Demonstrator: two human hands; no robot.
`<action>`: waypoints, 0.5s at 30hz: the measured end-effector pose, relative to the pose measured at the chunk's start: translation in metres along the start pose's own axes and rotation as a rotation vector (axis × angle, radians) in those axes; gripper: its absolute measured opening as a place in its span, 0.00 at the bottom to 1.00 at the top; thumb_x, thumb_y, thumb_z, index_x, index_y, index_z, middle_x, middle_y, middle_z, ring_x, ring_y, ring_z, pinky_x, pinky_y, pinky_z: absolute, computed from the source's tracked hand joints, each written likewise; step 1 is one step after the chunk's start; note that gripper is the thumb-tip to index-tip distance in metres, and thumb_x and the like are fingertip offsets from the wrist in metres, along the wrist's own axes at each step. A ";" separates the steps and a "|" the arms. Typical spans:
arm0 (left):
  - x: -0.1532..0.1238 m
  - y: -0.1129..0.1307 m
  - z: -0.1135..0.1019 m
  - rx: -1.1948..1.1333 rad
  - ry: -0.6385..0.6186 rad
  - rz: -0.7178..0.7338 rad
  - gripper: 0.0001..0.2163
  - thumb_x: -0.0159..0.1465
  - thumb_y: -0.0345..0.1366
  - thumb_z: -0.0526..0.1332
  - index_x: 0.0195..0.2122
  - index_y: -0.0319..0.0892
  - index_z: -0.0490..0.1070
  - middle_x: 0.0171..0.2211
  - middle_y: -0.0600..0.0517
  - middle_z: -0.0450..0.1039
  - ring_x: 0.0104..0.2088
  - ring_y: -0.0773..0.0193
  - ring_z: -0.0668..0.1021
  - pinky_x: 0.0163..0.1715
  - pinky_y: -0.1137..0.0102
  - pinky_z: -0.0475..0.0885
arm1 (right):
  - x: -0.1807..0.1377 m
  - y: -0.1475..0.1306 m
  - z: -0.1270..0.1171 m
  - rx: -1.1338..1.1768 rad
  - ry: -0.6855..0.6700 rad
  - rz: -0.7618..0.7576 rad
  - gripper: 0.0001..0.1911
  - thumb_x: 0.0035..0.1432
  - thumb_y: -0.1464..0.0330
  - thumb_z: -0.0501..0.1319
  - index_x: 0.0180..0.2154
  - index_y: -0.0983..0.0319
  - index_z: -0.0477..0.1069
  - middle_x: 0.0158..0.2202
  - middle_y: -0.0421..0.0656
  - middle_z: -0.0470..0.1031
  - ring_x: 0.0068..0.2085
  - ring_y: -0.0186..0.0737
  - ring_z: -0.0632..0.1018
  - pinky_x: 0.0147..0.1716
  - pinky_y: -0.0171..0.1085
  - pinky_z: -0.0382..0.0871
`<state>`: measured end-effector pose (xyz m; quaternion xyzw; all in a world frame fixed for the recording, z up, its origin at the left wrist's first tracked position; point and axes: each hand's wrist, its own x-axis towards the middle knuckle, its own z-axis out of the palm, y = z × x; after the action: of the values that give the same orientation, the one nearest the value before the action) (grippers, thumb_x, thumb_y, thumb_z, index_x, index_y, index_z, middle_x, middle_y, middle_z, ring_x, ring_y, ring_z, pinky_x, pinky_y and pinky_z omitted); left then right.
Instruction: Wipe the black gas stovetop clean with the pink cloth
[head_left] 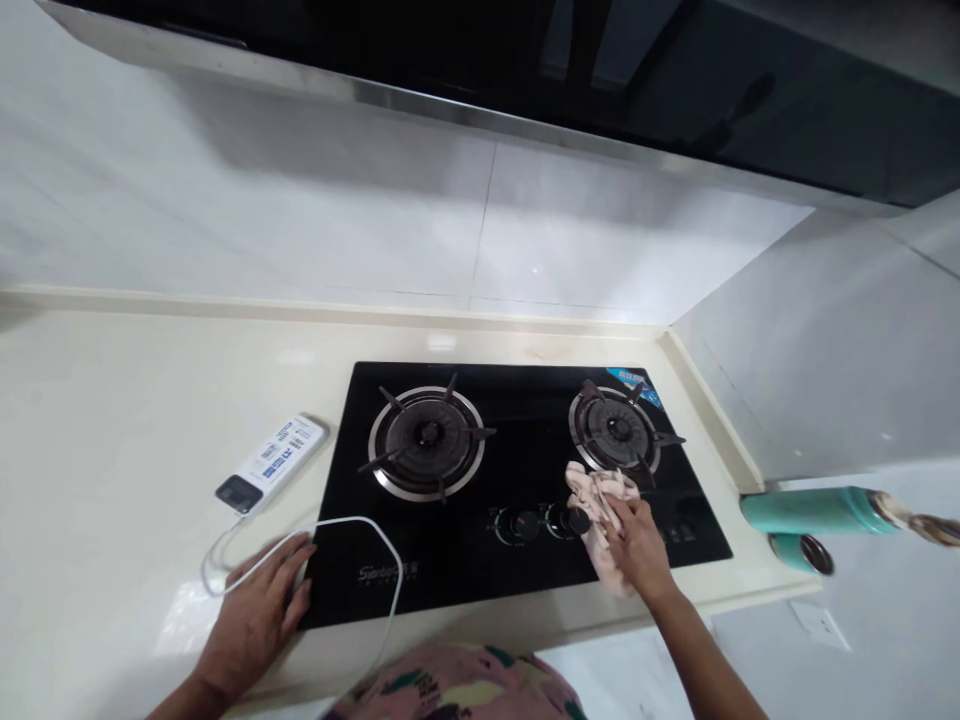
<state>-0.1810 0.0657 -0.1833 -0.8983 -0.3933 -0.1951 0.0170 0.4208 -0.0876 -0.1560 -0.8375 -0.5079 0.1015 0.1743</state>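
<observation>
My right hand (636,540) is closed on a pale pink cloth (592,490), pressed on the black glass gas stove (480,570) just right of the control knobs (517,525). Part of the cloth bunches up against the front of the right burner (619,428), and part hangs towards the stove's front edge. My left hand (255,610) lies flat on the counter at the stove's front left corner, fingers stretched out. A white cable (360,519) runs over or beside its fingers and loops across the stove. The left burner (429,435) stands uncovered.
A white power bank (276,462) with a dark display lies on the cream counter (112,450), left of the stove. At the right edge are a teal cylinder (810,511) and a smaller teal container (799,553). A dark range hood (480,60) overhangs the back.
</observation>
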 end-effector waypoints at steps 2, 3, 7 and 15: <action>0.000 0.001 0.000 0.000 -0.011 -0.007 0.16 0.72 0.40 0.55 0.58 0.45 0.71 0.58 0.44 0.79 0.56 0.50 0.80 0.56 0.56 0.73 | -0.024 0.005 0.003 -0.002 0.051 0.061 0.23 0.64 0.60 0.57 0.58 0.55 0.74 0.51 0.51 0.69 0.51 0.55 0.77 0.55 0.55 0.76; 0.000 0.001 0.000 0.002 -0.017 -0.011 0.16 0.72 0.40 0.55 0.58 0.45 0.71 0.58 0.44 0.78 0.56 0.50 0.80 0.56 0.56 0.73 | -0.035 0.004 0.005 -0.004 0.061 0.079 0.23 0.64 0.60 0.57 0.58 0.54 0.73 0.52 0.52 0.69 0.52 0.56 0.77 0.54 0.55 0.77; -0.001 0.002 0.002 -0.004 -0.024 -0.018 0.16 0.72 0.40 0.55 0.59 0.44 0.71 0.58 0.43 0.78 0.57 0.48 0.79 0.56 0.55 0.73 | -0.077 -0.015 0.018 -0.003 0.034 0.114 0.20 0.65 0.61 0.55 0.57 0.53 0.72 0.59 0.54 0.68 0.57 0.57 0.77 0.49 0.53 0.79; -0.003 0.003 0.003 -0.028 -0.029 -0.046 0.16 0.72 0.40 0.55 0.58 0.45 0.72 0.58 0.44 0.78 0.58 0.49 0.79 0.57 0.56 0.72 | -0.113 -0.028 0.027 0.067 -0.147 -0.015 0.21 0.59 0.66 0.56 0.53 0.45 0.73 0.55 0.47 0.73 0.48 0.51 0.82 0.42 0.48 0.81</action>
<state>-0.1801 0.0620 -0.1873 -0.8919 -0.4113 -0.1878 -0.0058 0.3361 -0.1704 -0.1703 -0.8175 -0.5221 0.1783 0.1650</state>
